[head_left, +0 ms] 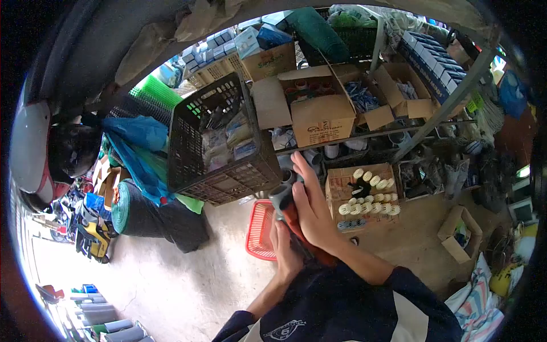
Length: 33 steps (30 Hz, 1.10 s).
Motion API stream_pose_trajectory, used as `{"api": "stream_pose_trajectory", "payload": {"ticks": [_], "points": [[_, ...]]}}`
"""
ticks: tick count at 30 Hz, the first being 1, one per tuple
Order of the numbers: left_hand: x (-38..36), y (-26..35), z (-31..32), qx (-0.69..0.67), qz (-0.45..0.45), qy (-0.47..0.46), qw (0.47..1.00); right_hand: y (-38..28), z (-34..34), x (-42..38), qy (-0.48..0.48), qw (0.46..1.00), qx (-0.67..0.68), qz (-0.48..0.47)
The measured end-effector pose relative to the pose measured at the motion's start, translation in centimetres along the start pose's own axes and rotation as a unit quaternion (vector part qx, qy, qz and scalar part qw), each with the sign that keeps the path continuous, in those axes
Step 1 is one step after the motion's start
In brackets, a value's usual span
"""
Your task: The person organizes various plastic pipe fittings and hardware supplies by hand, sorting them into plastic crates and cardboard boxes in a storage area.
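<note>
At frame centre, the left hand and right hand clamp grey fittings between their fingers; uneven pressure could let one slip toward the red basket.

The held piece is grey, the basket red, the large crate black. Pink and blue stripes cross the white sack; cream panels break the navy top.

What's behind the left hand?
Part of a red basket. Its right side is covered by the left hand and grey fitting; what lies there can't be seen.
</note>
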State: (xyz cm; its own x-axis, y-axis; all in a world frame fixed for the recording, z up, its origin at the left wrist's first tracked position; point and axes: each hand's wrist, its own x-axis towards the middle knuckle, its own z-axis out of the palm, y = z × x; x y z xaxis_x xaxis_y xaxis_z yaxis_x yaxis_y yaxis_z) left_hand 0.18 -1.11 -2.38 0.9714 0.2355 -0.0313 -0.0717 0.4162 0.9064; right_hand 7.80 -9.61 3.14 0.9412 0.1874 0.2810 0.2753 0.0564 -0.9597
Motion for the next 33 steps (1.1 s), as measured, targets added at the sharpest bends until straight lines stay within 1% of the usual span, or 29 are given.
{"api": "stream_pose_trajectory", "payload": {"ticks": [1, 2, 4, 5, 6, 7, 9, 10, 13, 14, 17, 18, 19, 21, 24, 25, 27, 28, 31, 32, 33], "points": [[0.0, 1.4, 1.6, -0.013, 0.012, -0.007, 1.000, -0.2, -0.2, 0.5, 0.008, 1.000, 0.016, -0.014], [0.6, 1.9, 1.8, 0.011, 0.023, 0.016, 1.000, 0.2, 0.1, 0.1, 0.005, 0.998, 0.061, 0.003], [2.2, 2.9, 2.2, 0.056, 0.054, 0.068, 0.995, 1.2, 1.0, -1.6, -0.002, 0.999, 0.012, 0.035], [2.8, 4.0, 2.4, 0.014, 0.028, 0.090, 0.995, 1.6, 1.4, -2.7, -0.008, 0.999, -0.012, 0.048], [3.2, 4.7, 1.5, 0.079, 0.036, 0.084, 0.993, 1.8, 1.7, -3.8, -0.023, 0.999, -0.035, 0.021], [3.6, 4.9, 0.8, 0.142, 0.045, 0.076, 0.986, 1.8, 1.6, -4.1, -0.026, 0.999, -0.034, 0.019], [3.4, 2.5, -0.8, 0.131, 0.014, 0.082, 0.988, 1.8, 1.3, -3.7, -0.031, 0.999, -0.033, 0.009], [2.9, 1.8, -1.2, 0.126, -0.005, 0.086, 0.988, 0.8, 1.1, -2.8, -0.012, 0.996, -0.087, -0.022], [1.1, 1.9, -0.1, 0.248, 0.081, 0.047, 0.964, 0.5, 0.5, 0.6, 0.019, 0.999, -0.026, -0.006], [1.0, 2.2, 0.6, 0.274, 0.077, 0.054, 0.957, 0.8, 0.5, 1.2, 0.042, 0.999, 0.006, 0.023], [1.8, 2.0, 0.3, 0.142, 0.076, 0.061, 0.985, 1.4, 1.4, -0.6, 0.027, 0.996, 0.071, 0.039], [2.6, 1.2, -0.6, 0.125, 0.035, 0.138, 0.982, 2.4, 1.9, -2.3, 0.019, 0.999, 0.029, 0.037], [3.4, 2.7, 0.0, 0.126, 0.072, 0.127, 0.981, 2.5, 2.5, -3.8, 0.011, 0.997, 0.063, 0.049], [3.3, 4.3, 0.0, 0.080, 0.029, 0.073, 0.994, 2.1, 2.4, -4.7, -0.003, 0.997, 0.035, 0.066], [2.2, 1.5, -0.9, 0.160, 0.025, 0.086, 0.983, 1.4, 1.0, -1.6, 0.035, 0.999, -0.036, -0.007], [1.6, 1.4, -0.7, 0.069, 0.010, 0.038, 0.997, 0.9, 0.5, -0.2, 0.039, 0.999, -0.001, 0.002], [0.8, 1.0, 0.1, 0.097, 0.004, 0.050, 0.994, 0.0, -0.1, 1.9, 0.047, 0.996, 0.068, 0.019], [0.8, 1.2, 0.1, 0.123, -0.019, 0.060, 0.990, 0.0, 0.0, 1.6, 0.050, 0.989, 0.132, 0.039], [2.2, 2.7, 1.5, 0.026, 0.026, 0.064, 0.997, 1.9, 1.2, -1.2, 0.024, 0.984, 0.164, 0.057], [2.8, 1.3, 0.0, -0.045, -0.010, 0.109, 0.993, 1.3, 1.1, -2.3, -0.004, 0.994, 0.062, 0.087], [3.1, 1.8, -0.3, -0.057, -0.012, 0.094, 0.994, 2.2, 1.3, -3.6, -0.010, 0.992, 0.075, 0.096]]}}
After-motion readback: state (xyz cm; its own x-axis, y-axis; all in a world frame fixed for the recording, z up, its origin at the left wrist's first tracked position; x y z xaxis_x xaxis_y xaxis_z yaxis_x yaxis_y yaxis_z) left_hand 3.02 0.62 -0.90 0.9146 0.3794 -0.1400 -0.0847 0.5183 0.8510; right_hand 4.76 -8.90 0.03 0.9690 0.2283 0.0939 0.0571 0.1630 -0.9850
